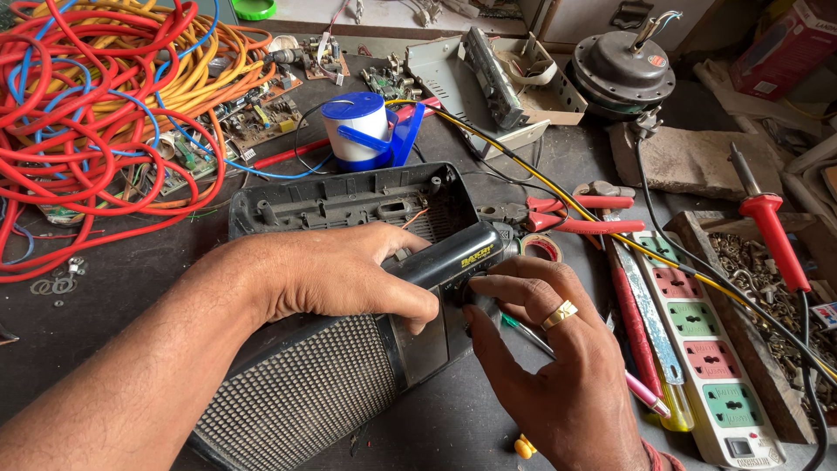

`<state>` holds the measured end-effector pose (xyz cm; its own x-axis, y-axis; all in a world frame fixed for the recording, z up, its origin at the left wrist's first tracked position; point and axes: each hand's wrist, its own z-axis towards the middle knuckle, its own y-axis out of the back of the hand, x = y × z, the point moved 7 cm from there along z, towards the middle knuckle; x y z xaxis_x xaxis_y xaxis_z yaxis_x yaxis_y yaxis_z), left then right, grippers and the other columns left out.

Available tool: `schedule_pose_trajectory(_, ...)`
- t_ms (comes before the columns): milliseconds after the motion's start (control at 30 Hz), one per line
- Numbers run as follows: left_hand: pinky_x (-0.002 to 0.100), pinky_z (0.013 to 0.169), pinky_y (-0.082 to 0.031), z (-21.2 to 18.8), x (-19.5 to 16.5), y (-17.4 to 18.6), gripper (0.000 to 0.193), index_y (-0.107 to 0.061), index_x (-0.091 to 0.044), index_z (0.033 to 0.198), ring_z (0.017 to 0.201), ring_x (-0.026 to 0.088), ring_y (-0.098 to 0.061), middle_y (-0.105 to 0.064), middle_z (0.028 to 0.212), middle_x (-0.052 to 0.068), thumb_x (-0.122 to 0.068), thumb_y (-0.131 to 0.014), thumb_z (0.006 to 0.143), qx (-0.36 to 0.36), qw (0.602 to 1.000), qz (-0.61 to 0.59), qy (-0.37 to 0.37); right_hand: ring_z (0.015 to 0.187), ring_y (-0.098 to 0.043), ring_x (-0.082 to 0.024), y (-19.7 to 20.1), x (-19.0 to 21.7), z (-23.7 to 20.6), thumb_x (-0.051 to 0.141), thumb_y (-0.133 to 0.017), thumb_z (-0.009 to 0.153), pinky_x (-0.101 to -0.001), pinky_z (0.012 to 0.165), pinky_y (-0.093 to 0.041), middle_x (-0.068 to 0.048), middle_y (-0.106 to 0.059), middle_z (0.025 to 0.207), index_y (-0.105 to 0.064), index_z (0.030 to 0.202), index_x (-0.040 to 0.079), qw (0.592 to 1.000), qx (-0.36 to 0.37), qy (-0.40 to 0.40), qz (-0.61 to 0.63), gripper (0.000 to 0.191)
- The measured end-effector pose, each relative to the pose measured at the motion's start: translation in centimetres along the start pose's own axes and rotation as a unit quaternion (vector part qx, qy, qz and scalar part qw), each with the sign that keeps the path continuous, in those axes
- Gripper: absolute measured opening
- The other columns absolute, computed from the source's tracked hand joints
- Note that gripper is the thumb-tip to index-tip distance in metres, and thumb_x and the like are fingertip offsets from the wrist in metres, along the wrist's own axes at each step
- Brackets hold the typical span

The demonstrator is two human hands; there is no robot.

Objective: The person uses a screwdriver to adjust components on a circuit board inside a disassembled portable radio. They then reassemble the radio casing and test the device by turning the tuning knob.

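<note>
In the lower middle of the frame a black plastic radio casing with a perforated metal speaker grille (305, 384) lies on its side on the dark workbench (113, 288), its open back shell turned toward the upper middle. The person's left hand (340, 275) comes in from the lower left and closes over the casing's glossy black carry handle (453, 257), fingers curled around it and thumb underneath, so the body is held steady. The right hand (558, 349), with a gold ring on one finger, reaches from the lower right to the end of the casing; its fingertips press against what seems to be a knob or small control there, though the fingers hide that spot and whether they pinch anything cannot be told. The casing looks light and hollow, stiff along the handle and edges but thin and likely brittle around the screw posts of the open shell, and the grille could dent; the handle and the solid corners appear the safest places to hold it. Just right of the right hand lie a yellow-handled screwdriver (671, 406) and a white power strip with coloured sockets (706, 358). Red-handled pliers (575, 214) sit above it. A tangle of red and orange cable (96, 96) fills the upper left, and a red-handled soldering iron (772, 227) lies at the right edge.
</note>
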<state>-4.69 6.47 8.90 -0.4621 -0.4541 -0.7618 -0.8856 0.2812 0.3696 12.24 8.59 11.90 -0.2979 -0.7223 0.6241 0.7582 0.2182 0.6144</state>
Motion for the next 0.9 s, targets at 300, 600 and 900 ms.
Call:
schedule_pose_trajectory(300,0.028,0.069,-0.052,-0.1,-0.1,0.1,0.034,-0.075,-0.009,0.088,0.073,0.011,-0.068,-0.074,0.074,0.000,-0.033,-0.074,0.064,-0.003,1.000,0.006,0.009,0.110,-0.072,-0.017,0.2,-0.2,0.4,0.006,-0.083,0.076,-0.0288,0.087,-0.064,-0.006,-0.070,0.116,-0.069,0.116,0.007,0.999,0.000,-0.034,-0.001,0.042)
schedule_pose_trajectory(600,0.028,0.070,-0.053,-0.1,0.0,0.0,0.034,-0.075,-0.009,0.088,0.073,0.011,-0.069,-0.075,0.075,0.000,-0.034,-0.074,0.064,-0.002,1.000,-0.005,-0.002,0.097,-0.077,-0.012,0.1,-1.4,0.1,0.013,-0.085,0.078,-0.0285,0.083,-0.066,-0.004,-0.074,0.103,-0.071,0.107,0.005,0.997,-0.012,-0.074,0.006,0.033)
schedule_pose_trajectory(900,0.028,0.066,-0.052,0.1,0.2,0.1,0.032,-0.074,-0.007,0.085,0.070,0.011,-0.067,-0.073,0.073,0.001,-0.032,-0.075,0.064,-0.001,1.000,-0.004,0.001,0.096,-0.078,-0.012,-0.3,-2.3,0.0,0.014,-0.085,0.072,-0.0325,0.084,-0.064,-0.004,-0.077,0.099,-0.068,0.114,0.009,0.987,0.038,-0.158,-0.003,0.046)
